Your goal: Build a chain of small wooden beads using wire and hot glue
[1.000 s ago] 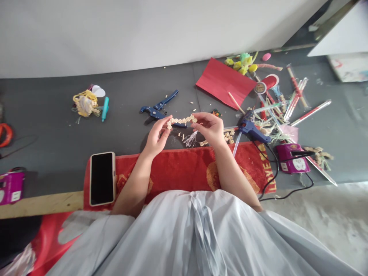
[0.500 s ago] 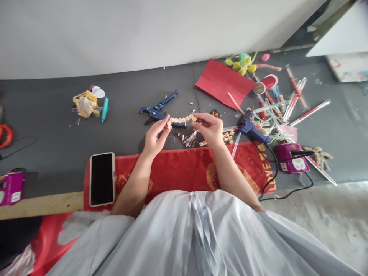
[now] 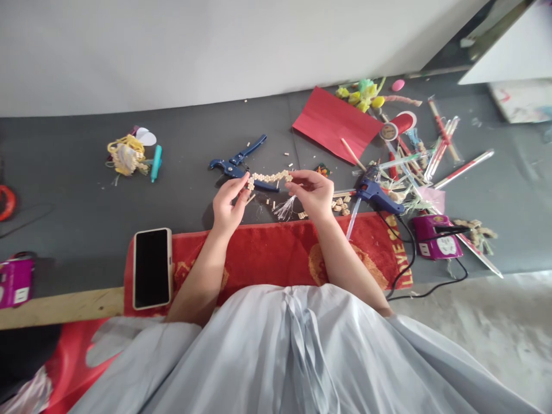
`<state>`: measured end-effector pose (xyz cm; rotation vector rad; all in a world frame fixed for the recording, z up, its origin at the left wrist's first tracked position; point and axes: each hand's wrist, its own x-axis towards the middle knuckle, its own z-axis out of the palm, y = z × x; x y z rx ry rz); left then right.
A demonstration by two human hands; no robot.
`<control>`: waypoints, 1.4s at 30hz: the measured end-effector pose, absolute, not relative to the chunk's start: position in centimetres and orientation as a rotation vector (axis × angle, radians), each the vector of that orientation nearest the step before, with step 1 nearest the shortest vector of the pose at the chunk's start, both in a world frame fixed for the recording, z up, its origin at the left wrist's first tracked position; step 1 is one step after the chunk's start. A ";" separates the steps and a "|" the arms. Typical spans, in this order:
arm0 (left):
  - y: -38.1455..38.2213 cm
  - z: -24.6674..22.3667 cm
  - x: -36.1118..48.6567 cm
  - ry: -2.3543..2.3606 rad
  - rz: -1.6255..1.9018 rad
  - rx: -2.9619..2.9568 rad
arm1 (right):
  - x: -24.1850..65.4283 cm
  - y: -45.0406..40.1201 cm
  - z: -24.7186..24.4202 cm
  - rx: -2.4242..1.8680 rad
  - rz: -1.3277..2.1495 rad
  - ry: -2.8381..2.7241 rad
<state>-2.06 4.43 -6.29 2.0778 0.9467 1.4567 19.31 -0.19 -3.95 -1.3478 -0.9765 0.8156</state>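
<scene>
A pale, knobbly strip of small joined pieces (image 3: 269, 177) spans the gap between my hands, a little above the grey table. My left hand (image 3: 230, 201) pinches its left end between thumb and fingers. At the other end, my right hand (image 3: 314, 192) grips it with the fingertips. Behind the strip lies a blue-handled cutter (image 3: 233, 168), partly covered by it. Small cut pale pieces (image 3: 340, 205) lie beside my right hand, and a tuft of white threads (image 3: 285, 208) is just below the strip.
A blue hot glue gun (image 3: 375, 192) with a black cord lies right of my hands. Beyond it are a red thread spool (image 3: 403, 122) and several sticks. Red paper (image 3: 336, 123) lies behind. A phone (image 3: 152, 268) rests on the red towel (image 3: 267, 253).
My left hand has shifted slightly left and its fingers have moved on the strip's end. The strip looks a bit straighter; the right hand has barely moved.
</scene>
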 end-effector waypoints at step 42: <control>4.1 -6.3 -1.8 0.895 1.546 1.973 | 19.3 -0.3 -4.3 -1.250 0.786 -0.984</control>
